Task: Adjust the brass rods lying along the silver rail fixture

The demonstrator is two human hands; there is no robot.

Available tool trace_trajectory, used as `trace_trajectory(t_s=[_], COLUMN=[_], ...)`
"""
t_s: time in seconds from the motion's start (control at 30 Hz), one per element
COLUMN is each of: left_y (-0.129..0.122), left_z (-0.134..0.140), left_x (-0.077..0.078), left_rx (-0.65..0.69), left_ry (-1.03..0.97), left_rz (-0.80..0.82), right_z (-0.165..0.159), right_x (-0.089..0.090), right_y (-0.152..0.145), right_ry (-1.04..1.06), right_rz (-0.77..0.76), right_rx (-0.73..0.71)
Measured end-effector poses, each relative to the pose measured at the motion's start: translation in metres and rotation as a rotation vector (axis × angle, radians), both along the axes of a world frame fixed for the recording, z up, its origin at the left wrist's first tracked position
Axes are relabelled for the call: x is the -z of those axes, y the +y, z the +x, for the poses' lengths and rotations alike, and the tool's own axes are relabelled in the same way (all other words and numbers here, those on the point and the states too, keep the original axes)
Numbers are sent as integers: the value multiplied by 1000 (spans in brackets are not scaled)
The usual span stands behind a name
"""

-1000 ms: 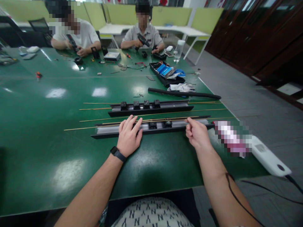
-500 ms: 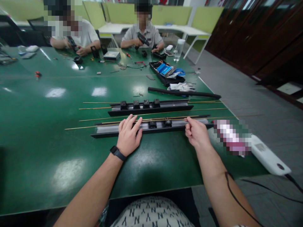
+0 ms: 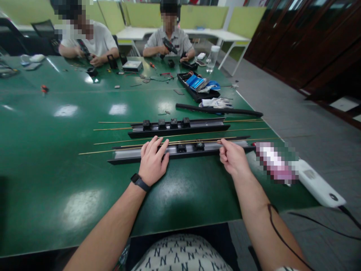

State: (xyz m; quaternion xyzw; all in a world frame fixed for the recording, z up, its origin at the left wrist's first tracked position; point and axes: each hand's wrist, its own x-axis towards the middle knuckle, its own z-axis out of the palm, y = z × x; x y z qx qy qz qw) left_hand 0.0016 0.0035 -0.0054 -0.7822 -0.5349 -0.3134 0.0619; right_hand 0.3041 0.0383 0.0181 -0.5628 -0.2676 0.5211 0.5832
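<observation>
Nearest me lies a long black channel with a pale inner face. Two small black blocks, one of them a block near the middle, sit in it. A thin brass rod runs along the channel and juts past its left end. My left hand rests over the channel's left part, fingers spread on its edge and the rod. My right hand is closed in a pinch at the right part, thumb and forefinger on the brass rod. Another brass rod lies just behind.
Behind is a second black channel holding several blocks, then a black tube, white gloves and a black tray. A white power bank-like device lies at the right edge. Two people work across the table.
My right hand has shifted very slightly left along the channel, and the rod's left tip sits slightly further right in view. My left hand stays in place.
</observation>
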Motion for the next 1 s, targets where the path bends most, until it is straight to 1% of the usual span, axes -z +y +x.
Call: trace_trajectory(t_s=[0.23,1.0], left_y=[1,1], left_z=[0,0], left_x=[0,0], left_rx=[6,9], left_ry=[7,25], left_rz=[4,11], right_z=[2,3], right_x=[0,1], right_y=[2,2], right_ry=[-4,-13], right_rz=[-6,7], right_rx=[81,83])
